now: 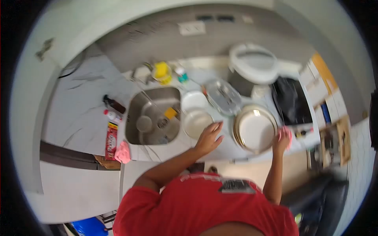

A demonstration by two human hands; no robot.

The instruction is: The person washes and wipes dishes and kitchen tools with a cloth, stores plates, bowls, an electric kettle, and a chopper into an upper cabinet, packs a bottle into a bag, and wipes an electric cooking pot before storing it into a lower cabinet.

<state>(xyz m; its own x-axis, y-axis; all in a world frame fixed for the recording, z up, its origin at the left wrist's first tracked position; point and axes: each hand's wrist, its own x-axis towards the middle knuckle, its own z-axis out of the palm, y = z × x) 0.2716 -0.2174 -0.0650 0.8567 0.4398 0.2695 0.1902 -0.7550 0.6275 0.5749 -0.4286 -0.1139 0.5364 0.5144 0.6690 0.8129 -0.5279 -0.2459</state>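
Note:
My left hand (209, 138) is at the front edge of the counter, just right of a white bowl (196, 122). Its fingers are stretched out and nothing is in it; whether it touches the bowl I cannot tell. On the right, my right hand (280, 141) is closed on a pink cloth (289, 137), close against the right side of a stack of plates (258, 129). The top plate is white, and gold-coloured rims show around it. Behind the white bowl stands another white dish (193, 100).
A steel sink (134, 135) holds a yellow sponge (170, 113) and a small round container (144, 124). At left lie a spray bottle (114, 105), a red box (111, 142) and another pink cloth (123, 152). Behind are a lidded glass container (223, 96) and a large lidded bin (252, 65).

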